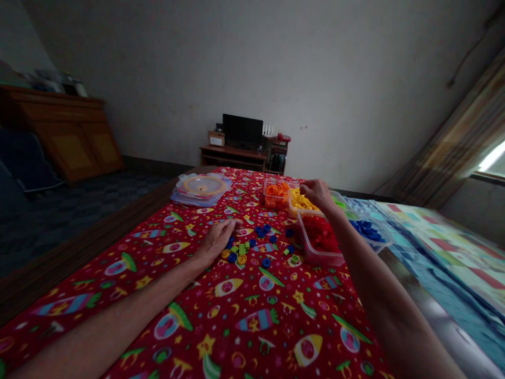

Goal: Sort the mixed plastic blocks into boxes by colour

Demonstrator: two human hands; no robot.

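Observation:
My left hand (218,239) rests on the red patterned cloth, its fingers loosely extended and holding nothing visible. Right beside it lie green toy blocks (241,248), yellow wheels (225,253) and several blue wheels (266,262). Over the box of yellow pieces (300,201) is my right hand (317,193), its fingertips drawn together; whatever is between them is too small to make out. In front of that box stands a clear box of red pieces (321,234), partly behind my right forearm. Orange pieces (276,190) fill the box to the left of the yellow one.
Blue pieces (366,230) and green pieces (338,202) sit in boxes to the right. Stacked plastic lids (202,188) lie at the table's far left. Beyond the table is a desk with a monitor (242,130). A bed (445,237) borders the right side.

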